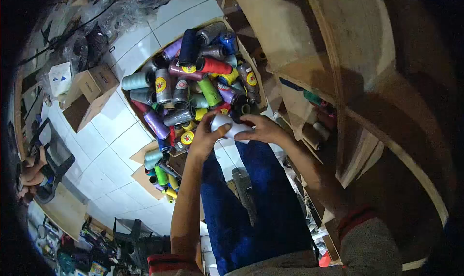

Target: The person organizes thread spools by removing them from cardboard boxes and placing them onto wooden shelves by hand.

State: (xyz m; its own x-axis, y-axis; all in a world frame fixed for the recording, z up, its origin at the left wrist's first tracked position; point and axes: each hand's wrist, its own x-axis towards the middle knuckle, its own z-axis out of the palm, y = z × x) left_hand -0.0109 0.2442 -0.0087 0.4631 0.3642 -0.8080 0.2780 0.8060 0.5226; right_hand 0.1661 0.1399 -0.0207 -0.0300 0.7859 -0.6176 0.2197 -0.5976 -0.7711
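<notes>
My left hand (211, 130) and my right hand (262, 129) meet in front of my knees, both closed on a smooth white thread cone (232, 129). The fingers and thumbs cover part of it. Just beyond my hands stands a large open cardboard box (264, 90) heaped with thread cones. Among them are a red cone (214, 65), a lime green cone (209, 92), a navy cone (188, 48) and a purple cone (155, 124). Several carry round yellow labels with a red star.
More cones, including a mint cone (153, 157), lie beside the box at lower left. A small open carton (92, 94) sits on the white tiled floor (113, 128). Curved wooden panels (348, 58) rise on the right. At far left another person's limb (36, 172) shows.
</notes>
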